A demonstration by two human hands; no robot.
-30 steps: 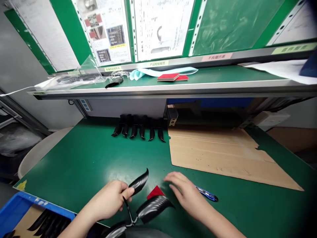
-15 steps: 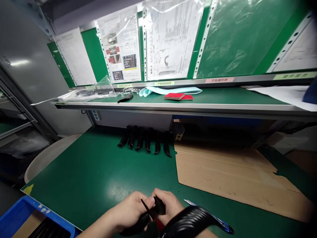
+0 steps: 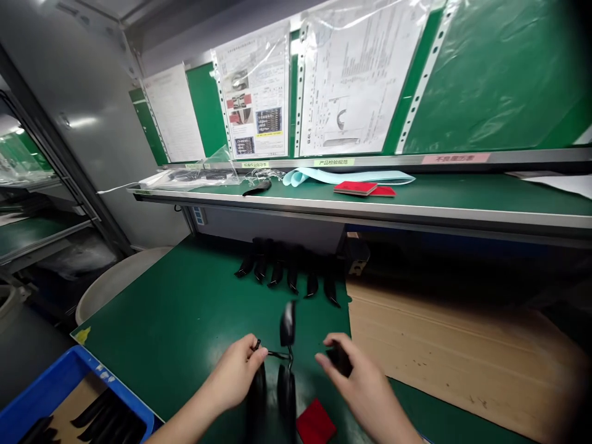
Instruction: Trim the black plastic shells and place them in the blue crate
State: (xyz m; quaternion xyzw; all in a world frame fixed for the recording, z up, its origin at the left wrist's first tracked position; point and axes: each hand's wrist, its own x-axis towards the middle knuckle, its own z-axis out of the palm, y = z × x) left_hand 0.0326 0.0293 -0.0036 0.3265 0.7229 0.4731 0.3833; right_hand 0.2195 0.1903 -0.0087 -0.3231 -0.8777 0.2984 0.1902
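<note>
My left hand pinches the thin stem of a black plastic moulding, a cluster of curved ribbed pieces on a runner, held just above the green table. One piece stands upright, two hang down below the stem. My right hand is closed on a separate black curved piece a short way to the right of the cluster. A red pad lies on the table beneath both hands.
Several black curved pieces lie in a row at the back of the table. A cardboard sheet covers the right side. A blue bin with more black pieces stands at lower left. On the shelf lie red pads and a black piece.
The view has tilted up. Both hands were together on the moulding; now my right hand has drawn away to the right with one black piece, and the left holds the rest.
</note>
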